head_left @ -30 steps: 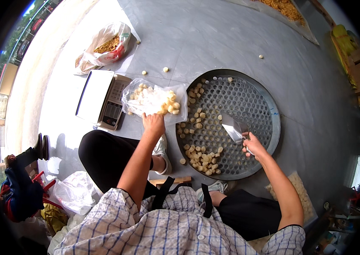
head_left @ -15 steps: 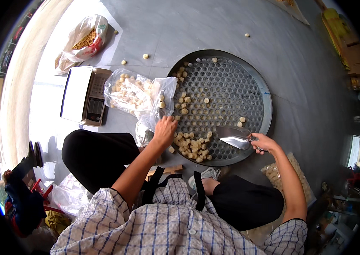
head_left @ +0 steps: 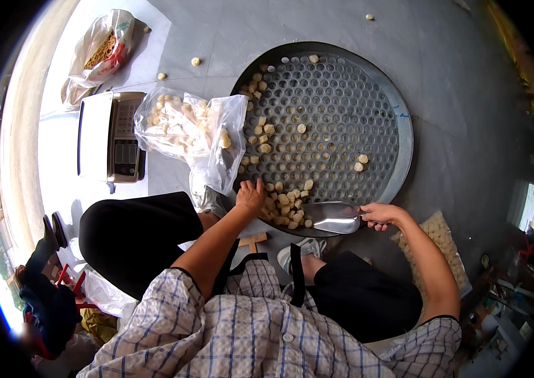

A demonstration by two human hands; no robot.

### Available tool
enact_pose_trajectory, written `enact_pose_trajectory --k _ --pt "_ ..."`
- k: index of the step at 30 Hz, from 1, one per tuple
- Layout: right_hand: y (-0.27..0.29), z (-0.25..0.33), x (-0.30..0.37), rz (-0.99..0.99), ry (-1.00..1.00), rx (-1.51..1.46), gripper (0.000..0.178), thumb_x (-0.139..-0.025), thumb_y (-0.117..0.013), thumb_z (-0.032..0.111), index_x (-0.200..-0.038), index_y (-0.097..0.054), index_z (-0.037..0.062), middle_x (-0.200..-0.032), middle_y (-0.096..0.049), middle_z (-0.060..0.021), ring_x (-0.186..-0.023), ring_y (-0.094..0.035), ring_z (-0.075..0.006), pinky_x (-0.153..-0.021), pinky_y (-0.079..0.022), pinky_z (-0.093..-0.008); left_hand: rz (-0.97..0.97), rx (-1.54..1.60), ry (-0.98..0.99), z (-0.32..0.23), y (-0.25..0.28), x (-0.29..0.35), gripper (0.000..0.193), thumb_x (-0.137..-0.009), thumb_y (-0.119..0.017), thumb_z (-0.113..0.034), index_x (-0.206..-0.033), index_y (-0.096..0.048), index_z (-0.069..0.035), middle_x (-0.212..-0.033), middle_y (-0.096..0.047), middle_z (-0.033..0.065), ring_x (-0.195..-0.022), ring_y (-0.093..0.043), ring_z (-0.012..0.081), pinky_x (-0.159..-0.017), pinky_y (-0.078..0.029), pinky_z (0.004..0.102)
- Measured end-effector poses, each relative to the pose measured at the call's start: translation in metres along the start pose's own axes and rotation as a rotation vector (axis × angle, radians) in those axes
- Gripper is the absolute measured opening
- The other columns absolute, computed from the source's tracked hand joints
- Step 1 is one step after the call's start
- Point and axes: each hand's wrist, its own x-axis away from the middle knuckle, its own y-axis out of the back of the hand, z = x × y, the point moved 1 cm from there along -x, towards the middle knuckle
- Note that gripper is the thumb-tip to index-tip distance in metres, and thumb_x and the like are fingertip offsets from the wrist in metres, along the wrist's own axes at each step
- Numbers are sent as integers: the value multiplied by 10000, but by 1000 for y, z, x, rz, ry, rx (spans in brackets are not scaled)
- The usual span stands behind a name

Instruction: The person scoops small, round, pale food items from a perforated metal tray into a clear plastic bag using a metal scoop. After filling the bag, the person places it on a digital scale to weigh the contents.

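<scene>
My right hand (head_left: 380,215) is wrapped round the handle of a shiny metal scoop (head_left: 336,217). The scoop lies low over the near part of a large round metal tray (head_left: 404,148) full of round holes, its lip against a heap of pale, short round pieces (head_left: 287,203). At the left side of that heap rests my left hand (head_left: 251,198), fingers apart and curved, holding nothing that I can see. A clear plastic bag (head_left: 179,126) of similar pieces overlaps the tray's left rim. More pieces lie scattered along the tray's left side and a few farther in.
Left of the bag stands a digital scale (head_left: 112,135). Beyond it sits a plastic bag with brown contents (head_left: 100,53). Several loose pieces lie on the grey floor. By my right arm is another filled clear bag (head_left: 437,246); a person (head_left: 46,302) shows at far left.
The scoop has moved left and nearer, up to the heap. My left hand has shifted from beside the bag's edge to the heap, its fingers more spread. The whole view has shifted slightly.
</scene>
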Motion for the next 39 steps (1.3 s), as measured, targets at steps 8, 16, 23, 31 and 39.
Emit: enact_pose_trajectory --k 8,16,23,31,39 --pt "-4 -9 -5 58 12 -70 411 -855 -411 159 -1262 -385 101 -635 -417 29 -427 -348 -35 -334 -243 -182 35 342 -93 -4 -4 -1 1182 -344 -878 -272 -1299 -220 -43 -1096 -347 269 -991 -428 473 -862 -410 464" --pt "-4 -14 -13 111 -34 -98 367 -866 -413 177 -1227 -412 107 -642 -423 42 -423 -330 -17 -327 -226 -175 -5 591 -114 -26 -14 8 1099 -452 -840 -199 -1347 -204 -152 -1124 -374 222 -1022 -462 424 -880 -419 434" --pt "14 -20 -24 102 18 -28 271 -864 -407 178 -1119 -480 122 -619 -428 39 -402 -310 -20 -319 -211 -184 56 694 -112 -18 -9 3 1107 -424 -850 -132 -1347 -241 -181 -1165 -377 199 -1066 -447 392 -904 -416 410" --pt "-11 -1 -35 45 79 -55 241 -855 -401 154 -1069 -500 105 -599 -405 40 -385 -296 -30 -317 -203 -195 -20 800 12 -25 -22 0 1106 -402 -844 -65 -1333 -266 -212 -1155 -390 192 -1067 -448 372 -924 -420 400" --pt "-10 6 -28 74 32 -166 116 -852 -427 156 -922 -471 75 -607 -428 24 -393 -315 -33 -317 -208 -200 -11 748 126 -28 -15 -5 1035 -401 -833 -95 -1301 -330 -197 -1134 -395 205 -1003 -488 384 -888 -448 393"
